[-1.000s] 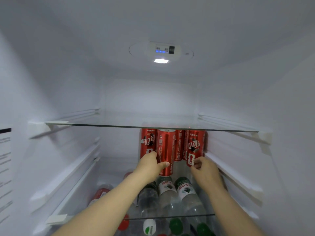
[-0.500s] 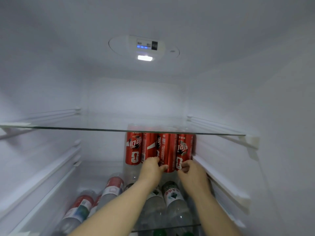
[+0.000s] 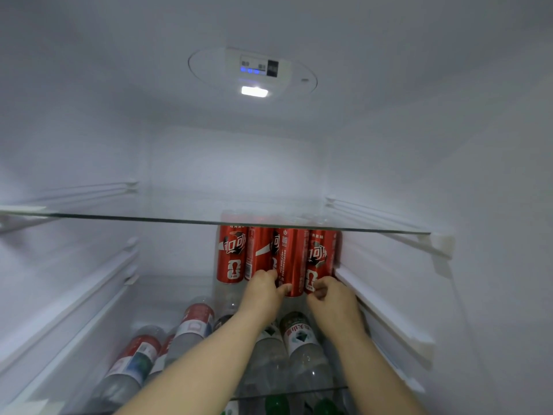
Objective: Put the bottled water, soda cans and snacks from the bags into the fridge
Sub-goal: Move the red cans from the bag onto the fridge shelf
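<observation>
— Change against previous frame?
— Negligible: same grips, same two cans.
— Hand pose?
— Left hand (image 3: 263,290) curled round third can (image 3: 291,259), thumb in front; right hand (image 3: 332,298) pinching base of end can (image 3: 320,256), beside fridge wall (image 3: 404,175).
— Surroundings?
— Water bottles (image 3: 299,339) lying beneath forearms; both cans upright in fridge just under glass shelf (image 3: 149,217), tops blurred behind its edge; lamp (image 3: 254,91) lit on ceiling.

Dim, cool and bluish. Lit from one ceiling lamp (image 3: 254,91), blown out to white. Greyer toward the corners and beneath the glass shelf (image 3: 134,217). Legible on the soda cans (image 3: 291,256), softer on the water bottles (image 3: 191,327) below. Bowed by wide-angle distortion near the edges.
</observation>
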`<state>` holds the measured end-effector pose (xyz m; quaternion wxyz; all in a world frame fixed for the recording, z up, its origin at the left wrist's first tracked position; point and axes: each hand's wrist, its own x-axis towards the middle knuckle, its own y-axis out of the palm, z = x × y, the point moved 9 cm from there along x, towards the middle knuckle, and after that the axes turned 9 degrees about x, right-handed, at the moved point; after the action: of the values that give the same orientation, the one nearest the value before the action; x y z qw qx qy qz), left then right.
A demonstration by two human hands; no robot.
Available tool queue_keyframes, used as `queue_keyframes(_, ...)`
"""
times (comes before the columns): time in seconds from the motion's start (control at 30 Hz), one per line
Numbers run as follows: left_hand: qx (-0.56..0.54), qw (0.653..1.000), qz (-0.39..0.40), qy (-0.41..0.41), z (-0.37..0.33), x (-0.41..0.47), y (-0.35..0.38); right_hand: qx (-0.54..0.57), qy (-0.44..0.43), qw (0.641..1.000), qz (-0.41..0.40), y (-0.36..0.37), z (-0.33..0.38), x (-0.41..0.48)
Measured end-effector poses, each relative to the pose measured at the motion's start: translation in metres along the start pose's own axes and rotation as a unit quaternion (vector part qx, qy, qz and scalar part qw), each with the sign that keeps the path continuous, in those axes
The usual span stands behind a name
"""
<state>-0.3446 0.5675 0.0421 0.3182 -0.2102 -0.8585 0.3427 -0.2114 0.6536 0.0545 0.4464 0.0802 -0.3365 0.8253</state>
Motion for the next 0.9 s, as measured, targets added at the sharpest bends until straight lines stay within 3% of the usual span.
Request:
queue_keyframes(0.13,0.008,1.0,-0.008,0.008,-0.002,-0.002,-0.001,-0.016,0.005,0.999,0.034,-0.001,0.006,-0.011)
queue_keyframes(0.37,-0.004,1.0,-0.004,-0.003,-0.002,-0.002,-0.001,-0.18,0.011,0.975,0.133,-0.02,0.018,-0.064)
queue_keyframes(0.57,0.12,0.992,0.005,0.038,-0.044,-0.044,-0.027,-0.225,0.039,0.968,0.099,-0.075,0.025,-0.118)
queue_keyframes(0.73,0.021,0.99,0.054,0.127,-0.086,-0.108,-0.041,-0.248,0.03,0.967,0.058,-0.121,0.041,-0.169)
queue_keyframes(0.9,-0.092,0.961,0.092,0.245,-0.136,-0.187,-0.058,-0.294,0.03,0.955,0.022,-0.176,0.064,-0.228)
